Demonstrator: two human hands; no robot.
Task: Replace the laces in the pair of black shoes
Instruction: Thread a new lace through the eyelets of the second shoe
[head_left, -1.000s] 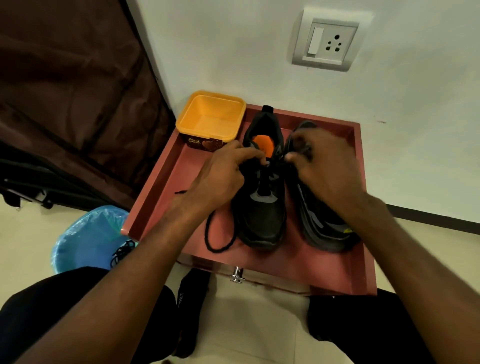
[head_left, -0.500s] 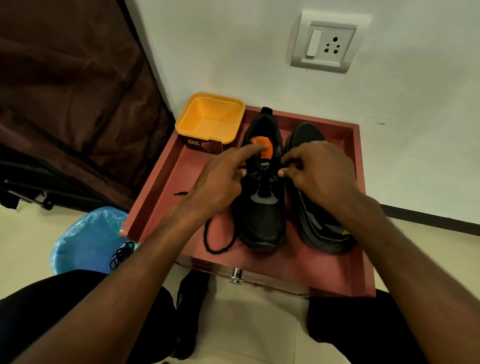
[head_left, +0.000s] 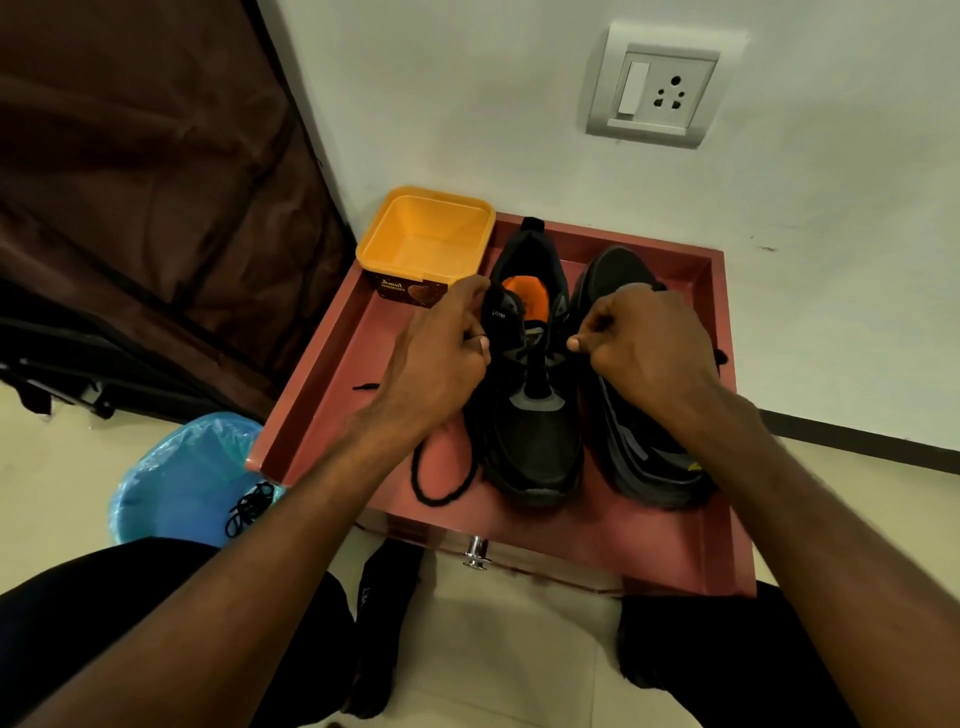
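Note:
Two black shoes stand side by side in a reddish drawer (head_left: 675, 551), toes toward me. The left shoe (head_left: 535, 431) has an orange insole and a black lace (head_left: 441, 488) that loops onto the drawer floor at its left. My left hand (head_left: 441, 358) is curled beside this shoe's left eyelets and pinches the lace. At the shoe's right eyelets, my right hand (head_left: 644, 348) is curled with thumb and forefinger pinched; the lace there is too dark to make out. That hand covers much of the right shoe (head_left: 649, 457).
A yellow tub (head_left: 426, 239) sits in the drawer's back left corner. A blue-lined bin (head_left: 182, 478) with a bundle of black laces (head_left: 249, 506) on its rim stands left of the drawer. A white wall with a socket is behind; a dark curtain hangs at left.
Both hands have drawn apart, left hand going left and right hand going right, away from the middle of the left shoe's tongue. The right shoe's opening is more exposed.

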